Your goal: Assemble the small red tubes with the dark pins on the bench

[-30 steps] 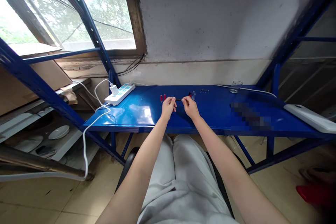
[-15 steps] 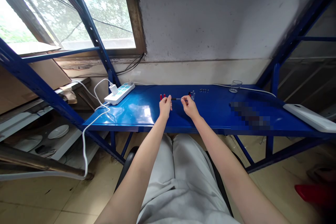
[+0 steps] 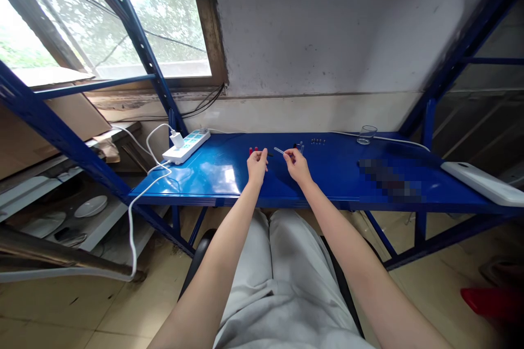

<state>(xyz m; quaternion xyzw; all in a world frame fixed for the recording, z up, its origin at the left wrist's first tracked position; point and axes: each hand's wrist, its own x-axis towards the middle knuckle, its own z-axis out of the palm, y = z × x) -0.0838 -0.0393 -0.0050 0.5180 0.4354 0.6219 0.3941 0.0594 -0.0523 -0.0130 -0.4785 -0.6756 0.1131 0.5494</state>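
Observation:
My left hand (image 3: 257, 166) pinches a thin dark pen-like piece (image 3: 270, 155), whose tip sticks out to the right past the fingers. Across a small gap, my right hand (image 3: 296, 166) is closed on a slim clear tube (image 3: 279, 150) that points up and to the left. The two pieces are apart. Just beyond the left hand lie small red pieces (image 3: 253, 150), partly covered by it. Behind the right hand sit some clear and dark small pieces (image 3: 300, 146). Several tiny metallic bits (image 3: 318, 142) form rows farther back on the blue table (image 3: 339, 169).
A white power strip (image 3: 187, 147) with a plugged-in cable is at the table's left. A clear glass (image 3: 367, 134) stands at the back right, near a blurred dark object (image 3: 388, 180). A white board-like object (image 3: 483, 182) lies at the right end. Blue frame posts rise on both sides.
The clear tube has come away from the dark piece, and its free end now tilts up in my right hand. My left hand has barely moved.

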